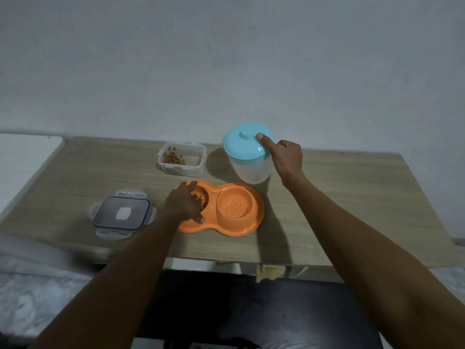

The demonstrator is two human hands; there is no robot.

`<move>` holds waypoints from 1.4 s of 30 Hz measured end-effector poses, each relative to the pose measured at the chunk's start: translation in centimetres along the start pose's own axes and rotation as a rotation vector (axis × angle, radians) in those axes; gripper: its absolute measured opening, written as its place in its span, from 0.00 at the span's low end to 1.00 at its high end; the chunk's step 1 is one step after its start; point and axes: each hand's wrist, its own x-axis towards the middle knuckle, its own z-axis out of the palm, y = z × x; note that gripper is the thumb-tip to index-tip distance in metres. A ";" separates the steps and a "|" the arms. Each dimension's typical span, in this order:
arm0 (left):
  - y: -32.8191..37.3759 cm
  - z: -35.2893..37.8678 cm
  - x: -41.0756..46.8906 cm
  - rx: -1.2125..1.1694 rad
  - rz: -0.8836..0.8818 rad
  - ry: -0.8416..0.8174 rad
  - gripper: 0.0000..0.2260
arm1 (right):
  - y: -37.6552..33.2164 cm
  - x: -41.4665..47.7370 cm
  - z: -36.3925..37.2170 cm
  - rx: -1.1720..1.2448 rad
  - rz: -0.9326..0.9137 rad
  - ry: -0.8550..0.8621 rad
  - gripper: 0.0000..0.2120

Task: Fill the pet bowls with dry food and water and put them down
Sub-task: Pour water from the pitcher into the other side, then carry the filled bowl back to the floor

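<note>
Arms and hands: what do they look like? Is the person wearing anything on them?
Nothing is worn that I can see. The left arm and right arm have no sleeves as far up as the picture shows. The left hand and right hand have no gloves, and I see no watch, bracelet or rings.
</note>
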 end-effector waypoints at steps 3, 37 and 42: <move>-0.2 0.1 0.4 -0.004 -0.001 -0.006 0.56 | 1.2 1.4 1.3 0.029 0.034 -0.008 0.32; -3.7 -0.4 -2.3 -0.421 -0.071 0.312 0.21 | 9.3 -11.7 3.3 -0.246 0.311 0.026 0.16; -4.8 -0.5 -2.2 -0.369 -0.096 0.253 0.13 | 9.7 -12.0 3.5 -0.207 0.310 0.059 0.17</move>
